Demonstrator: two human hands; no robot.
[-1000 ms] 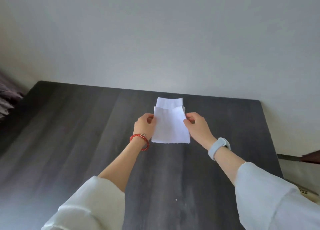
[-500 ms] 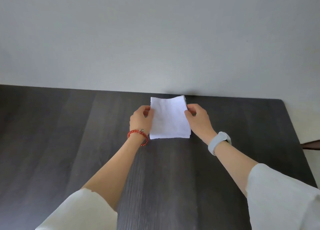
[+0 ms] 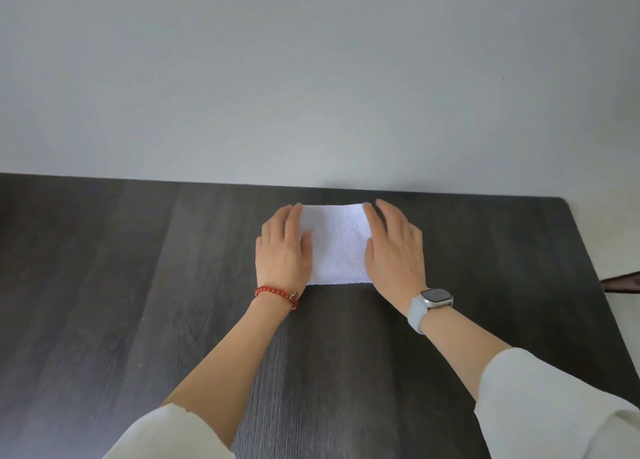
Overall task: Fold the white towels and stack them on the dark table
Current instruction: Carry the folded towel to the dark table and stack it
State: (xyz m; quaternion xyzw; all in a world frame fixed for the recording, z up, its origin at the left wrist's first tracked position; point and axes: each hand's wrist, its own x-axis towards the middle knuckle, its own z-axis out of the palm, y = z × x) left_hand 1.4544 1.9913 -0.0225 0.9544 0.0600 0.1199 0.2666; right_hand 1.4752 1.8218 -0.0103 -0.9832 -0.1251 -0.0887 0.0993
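A folded white towel (image 3: pixel 337 244) lies flat on the dark table (image 3: pixel 138 285), close to the table's far edge by the wall. My left hand (image 3: pixel 282 251) rests flat on the towel's left side with straight fingers. On the towel's right side my right hand (image 3: pixel 394 247) lies flat in the same way. Whether other towels lie under the top one is hidden.
A pale wall (image 3: pixel 311 78) rises right behind the table's far edge. The table's right edge (image 3: pixel 588 251) runs diagonally, and a dark brown object (image 3: pixel 623 282) pokes in beyond it at the right border.
Both hands held the folded towel by its sides above the table, over another white towel. Now the towel lies down and both hands have let go and lie flat on it.
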